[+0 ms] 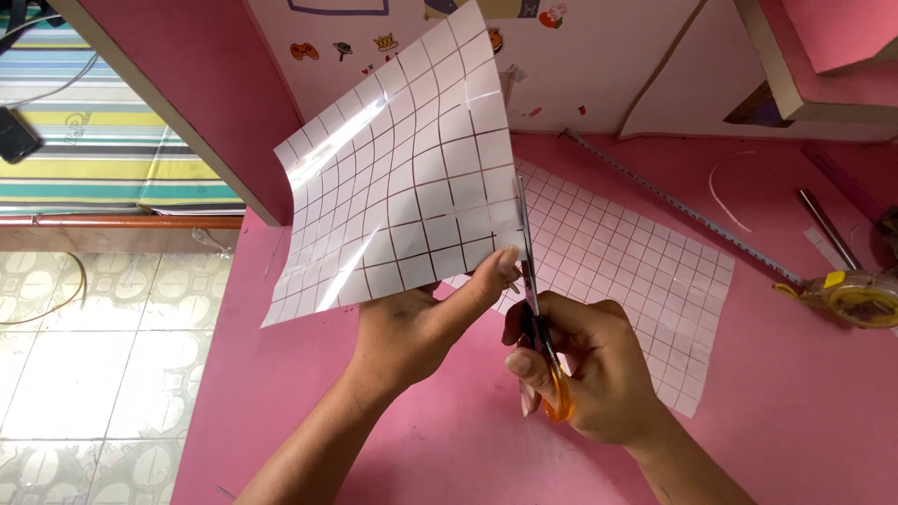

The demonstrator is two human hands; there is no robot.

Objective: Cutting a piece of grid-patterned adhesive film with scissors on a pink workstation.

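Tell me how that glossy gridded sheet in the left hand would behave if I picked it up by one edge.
Probably floppy: the gridded sheet already curves while the left hand pinches its lower edge. Its shiny glare suggests a slick, slippery surface. It looks thin and light, since one pinch holds it up.

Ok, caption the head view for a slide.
Left hand lifts a glossy gridded sheet while right hand works orange-handled scissors along its edge.

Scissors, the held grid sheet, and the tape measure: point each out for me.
scissors [558, 393]: head view, on the orange handle in the right hand.
grid sheet [402, 178]: head view, middle of the raised sheet.
tape measure [861, 299]: head view, on its yellow case.
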